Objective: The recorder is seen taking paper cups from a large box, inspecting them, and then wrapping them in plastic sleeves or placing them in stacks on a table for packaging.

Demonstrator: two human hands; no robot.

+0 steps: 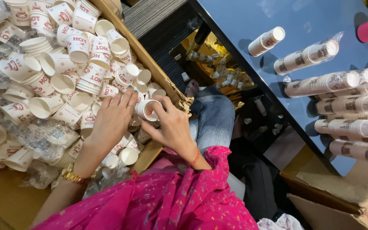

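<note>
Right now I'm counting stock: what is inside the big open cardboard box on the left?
The cardboard box holds loose white paper cups with red print and crumpled clear plastic wrap. The box's bottom and lower cups are covered.

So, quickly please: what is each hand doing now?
Left hand: open, resting on the loose cups.
Right hand: closed on one white paper cup.
</note>
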